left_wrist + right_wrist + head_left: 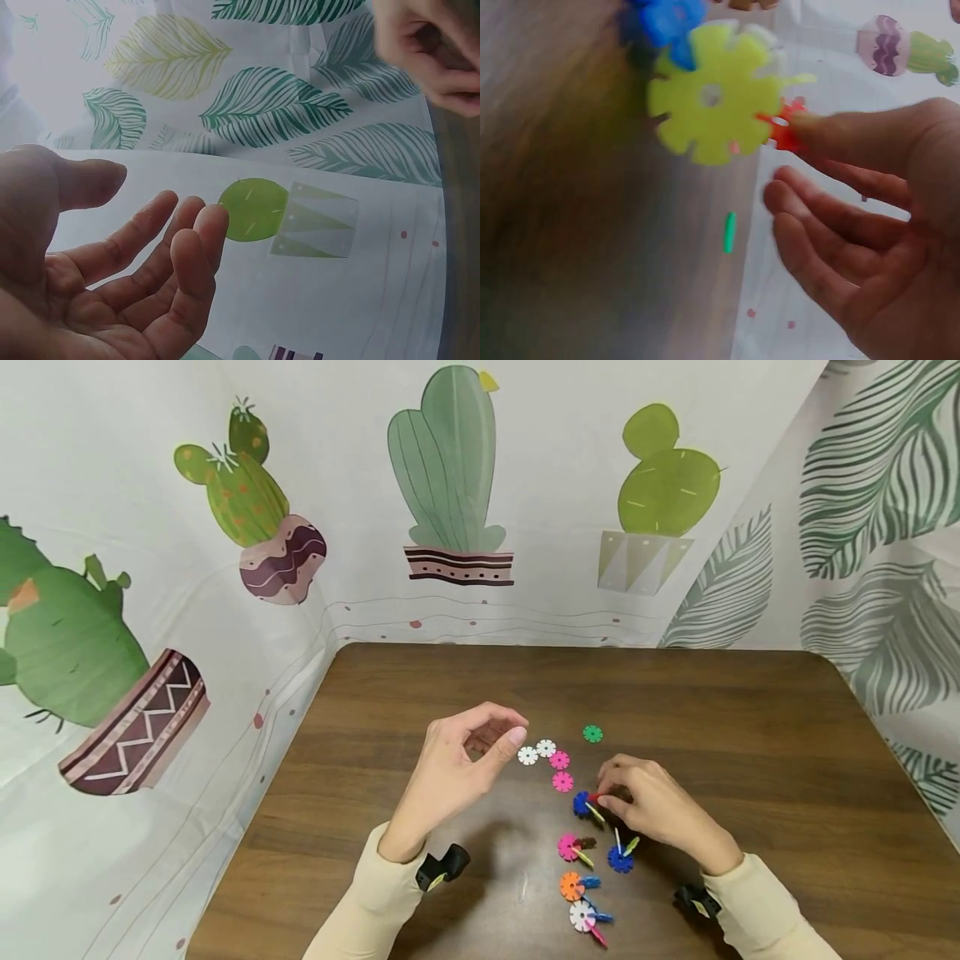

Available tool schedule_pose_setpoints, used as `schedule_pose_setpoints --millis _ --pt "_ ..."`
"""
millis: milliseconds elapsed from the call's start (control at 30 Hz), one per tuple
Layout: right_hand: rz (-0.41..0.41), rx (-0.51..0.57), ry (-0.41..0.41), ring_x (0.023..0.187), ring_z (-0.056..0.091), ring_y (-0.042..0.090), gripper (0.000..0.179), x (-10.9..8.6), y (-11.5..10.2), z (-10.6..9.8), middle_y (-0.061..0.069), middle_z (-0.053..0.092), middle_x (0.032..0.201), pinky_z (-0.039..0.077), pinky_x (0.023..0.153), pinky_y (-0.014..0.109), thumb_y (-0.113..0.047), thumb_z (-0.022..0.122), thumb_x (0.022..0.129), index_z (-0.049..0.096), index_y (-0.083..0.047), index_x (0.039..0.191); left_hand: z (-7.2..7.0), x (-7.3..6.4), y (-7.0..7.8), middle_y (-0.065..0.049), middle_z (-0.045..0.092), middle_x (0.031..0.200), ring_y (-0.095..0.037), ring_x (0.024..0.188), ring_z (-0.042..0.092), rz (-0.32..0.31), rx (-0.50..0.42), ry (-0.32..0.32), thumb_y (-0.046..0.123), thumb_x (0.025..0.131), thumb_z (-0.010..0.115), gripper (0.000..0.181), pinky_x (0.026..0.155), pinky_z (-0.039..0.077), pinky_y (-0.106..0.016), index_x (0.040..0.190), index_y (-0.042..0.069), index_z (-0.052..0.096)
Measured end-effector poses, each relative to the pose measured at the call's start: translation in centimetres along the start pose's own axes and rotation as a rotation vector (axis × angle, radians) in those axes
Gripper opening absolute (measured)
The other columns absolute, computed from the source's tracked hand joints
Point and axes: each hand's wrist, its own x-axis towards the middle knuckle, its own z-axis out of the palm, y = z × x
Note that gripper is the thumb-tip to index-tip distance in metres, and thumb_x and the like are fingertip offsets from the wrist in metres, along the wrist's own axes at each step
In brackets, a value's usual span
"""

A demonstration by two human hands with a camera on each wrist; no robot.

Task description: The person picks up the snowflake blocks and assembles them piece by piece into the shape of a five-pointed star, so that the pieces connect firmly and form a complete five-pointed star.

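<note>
In the head view my left hand [461,760] hovers above the table with its fingers loosely bent and nothing between them; the left wrist view also shows its fingers [191,270] without an object. My right hand [652,797] pinches a small red notched disc [784,129] between thumb and fingers. That red disc stands at a blue notched disc [581,803], which also bears a yellow disc [596,814]. Closer to the right wrist camera is another cluster, a blue disc [620,859] with a yellow-green disc [712,94] and a white one.
Loose white discs [528,756], pink discs [562,782] and a green disc [592,733] lie farther back on the brown table [360,735]. Nearer are clusters based on a pink disc [567,847], an orange disc [572,886] and a white disc [581,916]. A printed cloth hangs behind.
</note>
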Motion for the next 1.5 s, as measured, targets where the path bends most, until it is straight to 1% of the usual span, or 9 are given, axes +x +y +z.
schedule_pose_setpoints --millis 200,333,533,600,667,767,867,1167,1500 --pt "-0.029 0.018 0.233 0.092 0.074 0.017 0.016 0.0 -1.4 -1.2 0.002 0.077 0.109 0.061 0.074 0.035 -0.006 0.086 0.087 0.077 -0.019 0.088 0.8 0.3 -0.8 0.007 0.078 0.092 -0.007 0.071 0.069 0.005 -0.005 -0.056 0.03 0.103 0.073 0.008 0.066 0.06 -0.025 0.108 0.027 0.078" --pt "-0.082 0.071 0.359 0.092 0.071 0.012 0.022 -0.2 -2.6 -2.2 -0.005 0.076 0.109 0.055 0.075 0.022 -0.003 0.087 0.085 0.077 -0.021 0.091 1.9 0.5 -1.4 0.007 0.079 0.093 -0.007 0.074 0.071 -0.041 0.0 -0.125 0.029 0.103 0.073 0.01 0.07 0.062 -0.025 0.11 0.025 0.078" --pt "-0.188 0.141 0.409 0.099 0.071 0.007 0.029 -0.5 -4.4 -3.3 -0.006 0.075 0.113 0.053 0.086 0.011 0.0 0.09 0.082 0.079 -0.024 0.093 4.2 0.6 -1.8 0.003 0.082 0.103 -0.011 0.085 0.078 -0.119 -0.019 -0.318 0.027 0.103 0.074 0.023 0.075 0.063 -0.026 0.124 0.021 0.076" --pt "-0.243 0.166 0.426 0.099 0.07 0.008 0.028 -0.5 -4.8 -3.4 -0.004 0.074 0.113 0.053 0.085 0.011 -0.001 0.09 0.081 0.08 -0.023 0.094 4.7 0.6 -1.7 0.001 0.082 0.102 -0.011 0.084 0.078 -0.122 -0.041 -0.356 0.028 0.103 0.074 0.025 0.073 0.061 -0.025 0.126 0.019 0.076" --pt "-0.304 0.184 0.455 0.098 0.068 0.009 0.018 -0.5 -5.0 -3.5 0.0 0.074 0.113 0.053 0.085 0.011 -0.009 0.089 0.087 0.081 -0.022 0.096 5.0 0.6 -1.7 -0.001 0.083 0.1 -0.007 0.08 0.077 -0.122 -0.06 -0.378 0.028 0.102 0.074 0.027 0.07 0.06 -0.024 0.127 0.017 0.076" --pt "-0.385 0.2 0.517 0.097 0.067 0.012 0.006 -0.4 -5.3 -3.5 0.005 0.074 0.111 0.053 0.083 0.011 -0.026 0.081 0.097 0.082 -0.02 0.097 5.2 0.6 -1.7 -0.002 0.083 0.095 -0.001 0.074 0.073 -0.129 -0.074 -0.397 0.03 0.102 0.075 0.028 0.069 0.056 -0.019 0.126 0.017 0.076" --pt "-0.421 0.206 0.566 0.096 0.066 0.014 0.025 -0.4 -5.4 -3.5 0.007 0.074 0.108 0.053 0.083 0.011 -0.04 0.071 0.103 0.082 -0.019 0.095 5.2 0.5 -1.7 -0.003 0.083 0.096 -0.002 0.075 0.074 -0.14 -0.098 -0.41 0.031 0.101 0.076 0.028 0.07 0.055 -0.018 0.127 0.019 0.076" --pt "-0.455 0.233 0.618 0.097 0.065 0.016 0.027 -0.4 -5.6 -3.8 0.012 0.073 0.104 0.052 0.089 0.009 -0.035 0.071 0.104 0.082 -0.013 0.092 4.8 0.6 -1.8 -0.008 0.08 0.1 -0.004 0.078 0.076 -0.142 -0.218 -0.383 0.024 0.1 0.077 0.021 0.075 0.062 -0.021 0.119 0.013 0.078" --pt "-0.458 0.244 0.625 0.096 0.065 0.016 0.028 -0.3 -5.6 -3.9 0.012 0.072 0.102 0.052 0.089 0.008 -0.034 0.073 0.103 0.081 -0.011 0.09 4.4 0.8 -1.9 -0.01 0.081 0.097 -0.006 0.074 0.076 -0.142 -0.22 -0.376 0.018 0.101 0.076 0.017 0.072 0.064 -0.026 0.116 0.011 0.078"
